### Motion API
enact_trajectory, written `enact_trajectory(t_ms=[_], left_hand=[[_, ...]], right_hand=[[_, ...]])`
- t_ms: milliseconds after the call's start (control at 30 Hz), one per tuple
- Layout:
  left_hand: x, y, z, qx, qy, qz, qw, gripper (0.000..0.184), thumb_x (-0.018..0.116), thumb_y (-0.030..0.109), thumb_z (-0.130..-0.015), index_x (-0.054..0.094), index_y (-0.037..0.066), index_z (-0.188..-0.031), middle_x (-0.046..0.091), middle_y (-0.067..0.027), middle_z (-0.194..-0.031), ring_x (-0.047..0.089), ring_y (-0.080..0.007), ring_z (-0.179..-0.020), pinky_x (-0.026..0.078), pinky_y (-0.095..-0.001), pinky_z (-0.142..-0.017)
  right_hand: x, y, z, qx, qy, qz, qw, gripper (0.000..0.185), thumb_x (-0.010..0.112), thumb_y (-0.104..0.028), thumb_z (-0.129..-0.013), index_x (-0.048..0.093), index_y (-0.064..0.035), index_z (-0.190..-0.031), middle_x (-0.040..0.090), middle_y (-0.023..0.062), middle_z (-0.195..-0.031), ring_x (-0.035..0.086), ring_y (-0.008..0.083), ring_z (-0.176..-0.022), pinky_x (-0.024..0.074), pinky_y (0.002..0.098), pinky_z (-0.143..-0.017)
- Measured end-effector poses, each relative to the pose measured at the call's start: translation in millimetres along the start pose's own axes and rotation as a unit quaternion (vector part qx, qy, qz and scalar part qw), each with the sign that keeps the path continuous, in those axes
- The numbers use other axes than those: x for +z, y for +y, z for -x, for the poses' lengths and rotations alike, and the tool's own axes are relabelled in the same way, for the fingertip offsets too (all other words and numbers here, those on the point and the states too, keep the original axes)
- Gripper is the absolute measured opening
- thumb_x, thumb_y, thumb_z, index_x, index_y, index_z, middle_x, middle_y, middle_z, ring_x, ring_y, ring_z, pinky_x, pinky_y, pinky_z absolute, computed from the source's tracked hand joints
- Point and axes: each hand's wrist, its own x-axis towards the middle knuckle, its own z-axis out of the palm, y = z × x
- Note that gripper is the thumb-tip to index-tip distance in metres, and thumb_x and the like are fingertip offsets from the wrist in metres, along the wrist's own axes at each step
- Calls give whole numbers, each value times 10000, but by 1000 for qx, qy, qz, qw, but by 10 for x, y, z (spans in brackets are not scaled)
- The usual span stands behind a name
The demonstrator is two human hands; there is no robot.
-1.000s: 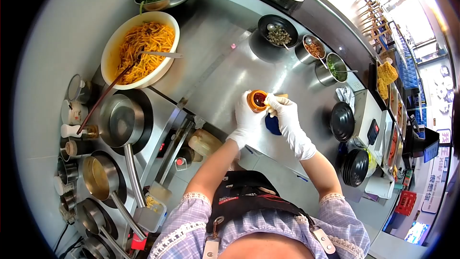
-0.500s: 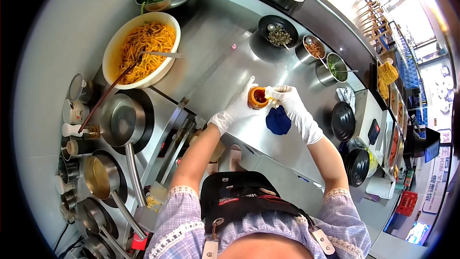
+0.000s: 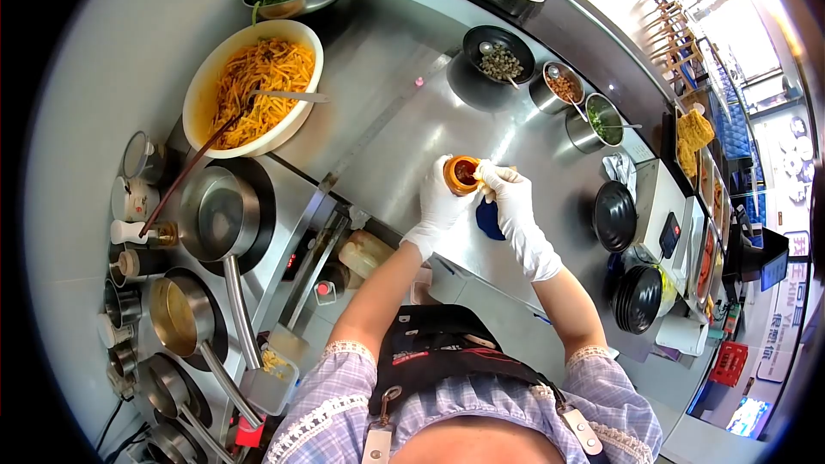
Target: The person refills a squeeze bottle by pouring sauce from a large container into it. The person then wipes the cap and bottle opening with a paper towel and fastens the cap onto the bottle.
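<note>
- Orange jar (image 3: 462,175), open mouth facing us, dark red contents inside; it's in our left hand, over the steel counter (image 3: 378,120). Can't tell if its base touches the steel.
- Our left hand (image 3: 439,201), white-gloved, is wrapped around the jar's side.
- Our right hand (image 3: 509,196), also white-gloved, has its fingers bunched at the jar's rim. We see a bit of pale yellow by the fingertips, too small to name; can't tell whether they're pinching it.
- Dark blue item (image 3: 490,220) on the counter just beside our right hand, partly hidden by it.
- Small pink item (image 3: 419,82) on the counter, well apart from our hands.
- Far side of the counter, in a row: black bowl (image 3: 473,45) with greenish-brown bits and a spoon, metal pot (image 3: 547,106) with reddish-brown bits, second metal pot (image 3: 585,135) with chopped greens.
- To our left, big white bowl (image 3: 194,107) of orange shreds; a flat-handled utensil (image 3: 296,96) and a long brown stick (image 3: 191,174) lean in it.
- Behind that, metal bowl (image 3: 320,6) of leafy greens.
- Nearer on the left we have long-handled saucepans (image 3: 218,215); off to our right, stacked black bowls (image 3: 639,301).
</note>
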Motion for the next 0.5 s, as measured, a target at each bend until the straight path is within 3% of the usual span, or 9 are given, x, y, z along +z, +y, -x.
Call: enact_trajectory(t_ms=[100, 233, 333, 400, 500], left_hand=[[77, 104, 93, -44, 44, -42, 997, 724, 858, 180, -608, 447, 23, -1183, 562, -165, -1113, 556, -342, -1043, 439, -416, -917], [163, 63, 186, -49, 93, -67, 992, 768, 858, 198, -607, 428, 21, -1219, 533, -183, -1144, 512, -358, -1096, 398, -439, -964], [-18, 61, 138, -5, 42, -90, 995, 861, 847, 262, -624, 382, 3, -1301, 517, -193, -1206, 479, -371, -1135, 378, -450, -967], [-264, -2, -8, 77, -102, -96, 987, 951, 859, 223, -598, 326, 26, -1360, 480, -191, -1261, 447, -366, -1194, 353, -456, -1023], [-350, -82, -150, 50, -174, -94, 979, 940, 853, 217, -615, 324, 47, -1373, 487, -181, -1276, 483, -345, -1177, 391, -424, -1002]], right_hand=[[27, 104, 48, 9, 24, -34, 999, 186, 700, -199, -865, 701, -14, -848, 617, -8, -664, 458, 40, -519, 346, 181, -483], [94, 114, 68, -19, 46, -59, 997, 186, 696, -198, -871, 707, -14, -852, 603, -22, -659, 440, 37, -527, 335, 185, -491], [92, -54, 51, -12, 24, -52, 998, 151, 715, -160, -844, 698, -12, -822, 609, 4, -655, 449, 47, -504, 338, 185, -467], [-58, 21, -78, 2, 14, 5, 1000, 137, 717, -147, -838, 704, -11, -826, 625, 8, -673, 448, 47, -510, 336, 179, -472], [-67, 38, -134, -7, -12, 31, 999, 142, 711, -139, -842, 706, 3, -845, 632, 14, -681, 452, 54, -518, 346, 182, -480]])
